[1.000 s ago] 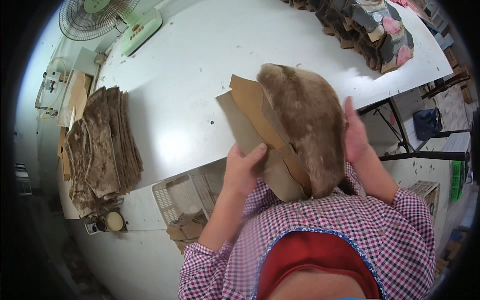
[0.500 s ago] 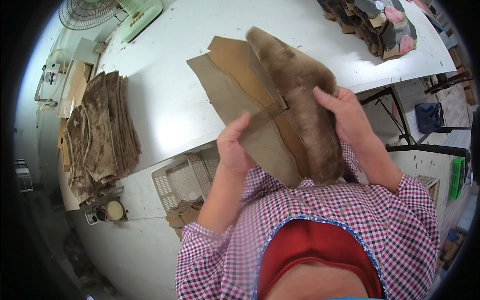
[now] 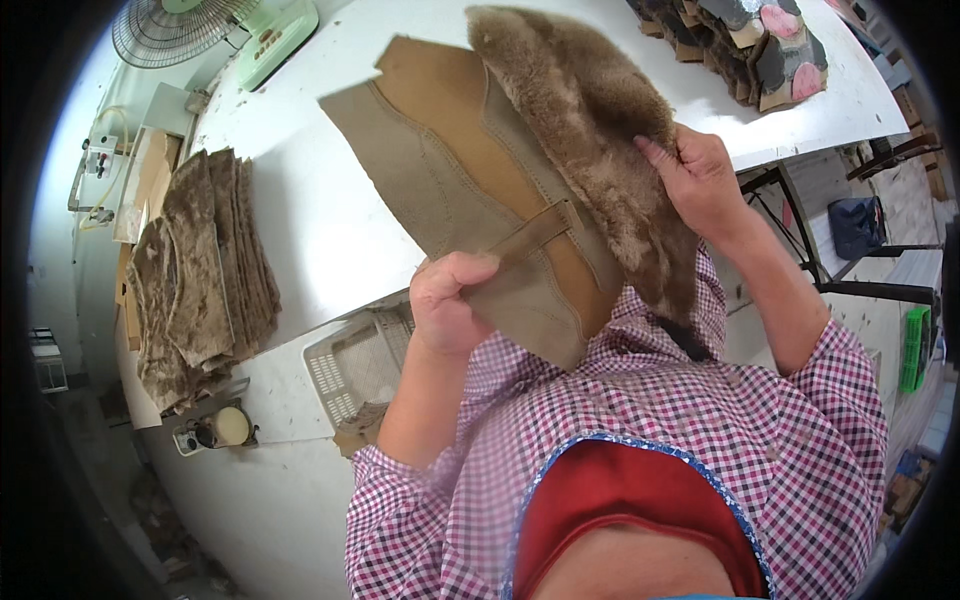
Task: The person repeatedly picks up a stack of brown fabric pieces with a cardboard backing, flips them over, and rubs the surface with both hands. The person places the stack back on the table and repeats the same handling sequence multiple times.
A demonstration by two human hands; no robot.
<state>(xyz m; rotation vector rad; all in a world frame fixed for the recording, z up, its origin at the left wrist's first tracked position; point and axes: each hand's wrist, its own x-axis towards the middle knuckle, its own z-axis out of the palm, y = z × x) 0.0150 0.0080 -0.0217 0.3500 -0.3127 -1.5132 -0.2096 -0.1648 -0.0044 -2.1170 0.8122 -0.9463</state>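
A flat stitched leather boot upper (image 3: 445, 150), grey-brown with a tan wavy panel and a narrow strap, is held above my lap at the table's near edge. My left hand (image 3: 452, 300) grips its lower left edge, thumb on top by the strap's end and the other fingers hidden beneath. Along its right side lies a brown fur piece (image 3: 590, 120), folded lengthwise and partly overlapping the leather. My right hand (image 3: 700, 180) pinches the fur at its right edge, with the thumb on top. Whether the fur and the leather are joined cannot be seen.
A stack of brown fur pieces (image 3: 205, 270) stands at the left end of the white table (image 3: 300, 200). More stacked pieces (image 3: 770, 60) lie at the far right. A green fan (image 3: 275, 45) is at the far left. Below the table sits a plastic basket (image 3: 345, 365).
Leather and fur have shifted up and to the left and are spread wider. My left thumb has come down onto the leather by the strap. My right hand has moved slightly up.
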